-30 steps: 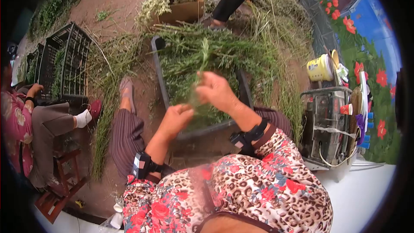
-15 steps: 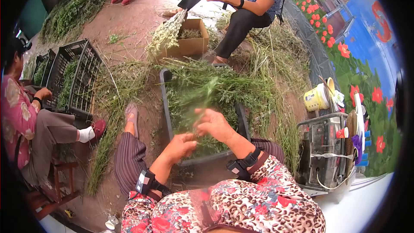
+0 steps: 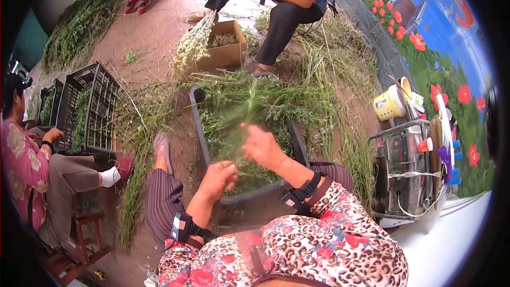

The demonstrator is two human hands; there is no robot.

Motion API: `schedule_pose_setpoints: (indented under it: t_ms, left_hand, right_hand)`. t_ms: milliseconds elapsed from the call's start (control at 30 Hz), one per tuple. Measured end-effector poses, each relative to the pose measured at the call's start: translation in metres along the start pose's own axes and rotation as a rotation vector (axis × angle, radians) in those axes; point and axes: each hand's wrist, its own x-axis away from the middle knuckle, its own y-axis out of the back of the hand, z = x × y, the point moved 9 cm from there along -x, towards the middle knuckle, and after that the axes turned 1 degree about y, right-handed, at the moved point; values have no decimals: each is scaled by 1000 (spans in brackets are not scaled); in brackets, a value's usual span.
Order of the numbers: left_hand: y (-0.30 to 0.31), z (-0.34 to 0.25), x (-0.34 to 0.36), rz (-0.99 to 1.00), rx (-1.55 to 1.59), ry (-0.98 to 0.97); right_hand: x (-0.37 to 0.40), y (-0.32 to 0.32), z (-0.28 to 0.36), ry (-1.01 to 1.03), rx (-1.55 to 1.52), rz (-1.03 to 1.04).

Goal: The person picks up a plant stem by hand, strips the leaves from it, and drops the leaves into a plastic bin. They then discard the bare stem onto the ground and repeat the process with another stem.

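Observation:
My right hand (image 3: 261, 146) is closed on a leafy green herb stalk (image 3: 251, 105), which points up and away and is blurred by motion. Lower and to its left is my left hand (image 3: 219, 178), fingers curled and thumb against them; whatever may lie in it is hidden. The two hands are apart. Beneath them a dark plastic tub (image 3: 197, 114) stands between my legs, full of cut green herbs (image 3: 218, 98), with long stalks heaped across its far side.
Loose stalks (image 3: 348, 159) cover the floor on both sides. At left a person (image 3: 32, 154) sits by black crates (image 3: 101, 106); ahead, another (image 3: 297, 0) sits behind a cardboard box (image 3: 226, 50). A cluttered clear bin (image 3: 406, 175) and yellow bucket (image 3: 389, 105) stand at right.
My hands have drawn apart, the left one lower and slightly left. The herb stalk in my right hand has swung to a more upright angle. The whole view has shifted slightly.

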Motion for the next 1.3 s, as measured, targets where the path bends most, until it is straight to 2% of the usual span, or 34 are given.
schedule_pose_setpoints:
  t_ms: [100,200,333,400,467,533,667,700,800,933,1067,1300]
  left_hand:
    - [0,-2,1,9,9,-5]
    - [-3,-9,4,0,48,-24]
    - [1,-14,1,3,-64,-81]
    - [15,-19,0,-71,-105,-155]
    - [20,-23,0,-90,-103,-182]
    - [26,-17,-2,-128,-39,-141]
    - [22,-15,-1,-135,17,-126]
    - [21,-16,-1,-131,22,-134]
    - [21,-16,-3,-96,-41,-137]
    - [26,-13,-4,-169,-109,-148]
    - [24,-22,0,-287,-209,-229]
    - [24,-29,1,-352,-510,-455]
  right_hand:
    - [-3,-3,-22,-129,-243,26]
    - [-7,-9,-35,-165,-502,85]
    - [-7,-6,-31,-173,-646,89]
    - [-17,29,-35,-100,-706,-104]
    - [-31,63,-41,26,-746,-201]
    - [-31,65,-36,-17,-772,-180]
    - [-17,15,-30,-164,-360,122]
    - [-14,12,-20,-100,-278,104]
    - [-16,18,-20,-62,-294,-19]
    - [-16,17,-24,-113,-284,-23]
    - [-11,-3,-24,-117,-317,-3]
    - [-10,-19,-24,-119,-354,-34]
